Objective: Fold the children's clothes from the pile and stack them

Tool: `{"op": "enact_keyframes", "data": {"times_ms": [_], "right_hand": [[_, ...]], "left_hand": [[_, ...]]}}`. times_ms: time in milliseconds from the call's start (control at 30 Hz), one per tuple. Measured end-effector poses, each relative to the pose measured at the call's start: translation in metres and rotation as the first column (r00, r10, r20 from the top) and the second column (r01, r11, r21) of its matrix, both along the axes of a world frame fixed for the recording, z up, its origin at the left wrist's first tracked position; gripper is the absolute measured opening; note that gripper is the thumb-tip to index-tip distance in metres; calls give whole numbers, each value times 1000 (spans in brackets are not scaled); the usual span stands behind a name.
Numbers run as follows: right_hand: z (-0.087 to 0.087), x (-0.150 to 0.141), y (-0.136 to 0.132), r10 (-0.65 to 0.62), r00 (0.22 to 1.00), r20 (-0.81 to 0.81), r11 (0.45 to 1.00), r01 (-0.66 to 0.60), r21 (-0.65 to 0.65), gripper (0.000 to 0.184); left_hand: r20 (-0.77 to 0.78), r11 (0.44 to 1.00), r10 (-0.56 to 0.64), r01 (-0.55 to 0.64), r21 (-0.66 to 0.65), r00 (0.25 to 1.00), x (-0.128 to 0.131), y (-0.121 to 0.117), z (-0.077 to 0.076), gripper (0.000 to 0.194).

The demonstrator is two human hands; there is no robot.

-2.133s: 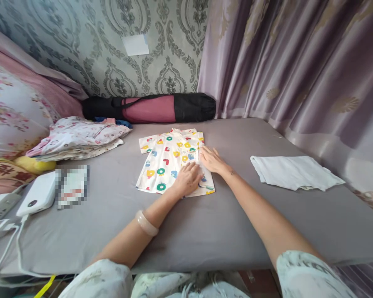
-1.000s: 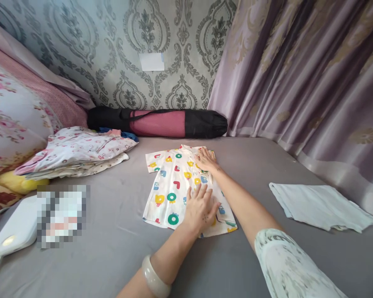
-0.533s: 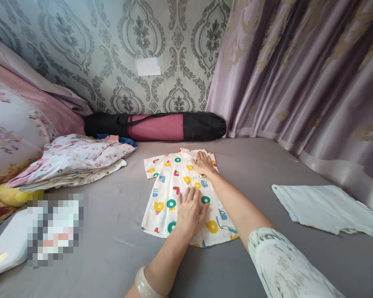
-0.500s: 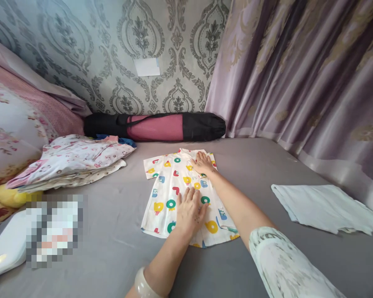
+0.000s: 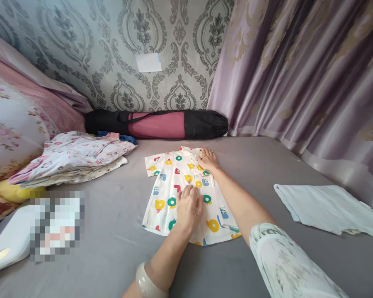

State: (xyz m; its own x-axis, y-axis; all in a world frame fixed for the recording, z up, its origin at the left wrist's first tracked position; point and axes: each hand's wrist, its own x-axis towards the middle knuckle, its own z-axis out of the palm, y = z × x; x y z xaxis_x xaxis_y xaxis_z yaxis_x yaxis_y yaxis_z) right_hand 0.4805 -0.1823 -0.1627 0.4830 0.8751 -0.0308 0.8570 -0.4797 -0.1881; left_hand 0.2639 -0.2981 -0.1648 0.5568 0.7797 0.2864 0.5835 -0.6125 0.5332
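Grey sheet (image 5: 112, 252): the smooth cover under everything in reach; faint creases left of the shirt.
Wall (image 5: 90, 45): pale, with dark damask scrolls.
Curtain (image 5: 267, 70): lilac, gold motifs, hanging in folds along the right side.
Floral cushion (image 5: 9, 136): bulky, at left, pink fabric above it.
Printed shirt (image 5: 182, 178): white with red, yellow, green and blue figures. Spread flat near the middle of the sheet, collar away from the wearer, hem toward them. One sleeve out to the left; the opposite side partly covered by hand and forearm, hard to read.
Mat bag (image 5: 155, 125): black and rose, lying lengthwise at the foot of the wall, beyond the collar.
Clothes pile (image 5: 77, 155): pale printed garments beside the cushion, left of the shirt and apart from it.
White cloth (image 5: 326, 207): folded, lying well right of both hands.
White device (image 5: 15, 236): near left edge; pixelated item beside it, unreadable.
Left hand (image 5: 189, 207): palm down on the shirt's lower middle, fingers close together, slightly bent; shirt beneath and to either side. No grip shows.
Right hand (image 5: 209, 160): laid flat, fingers extended, over the shirt's upper right by the shoulder; most of the shirt lies left and nearer. No grip shows.
Bangle (image 5: 147, 283): pale, on left forearm.
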Motion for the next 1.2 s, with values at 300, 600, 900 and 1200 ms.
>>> {"op": "enact_keyframes", "data": {"times_ms": [300, 600, 900, 1200], "right_hand": [[-3, -34, -3, 164, 986, -23, 986, -164, 20, 66], [-2, -38, 2, 206, 979, 13, 977, -206, 58, 68], [-3, -61, 3, 327, 943, -62, 943, -322, 81, 67], [10, -9, -45, 168, 985, -41, 983, -165, 80, 63]], "left_hand": [[66, 999, 54, -53, -12, 996, 1, 2, 1, 21], [71, 998, 55, -54, -13, 996, 1, 2, 5, 14], [68, 999, 43, -42, -17, 997, -1, 3, 5, 12], [38, 994, 44, -40, -100, 998, -3, 3, 14, 17]]}}
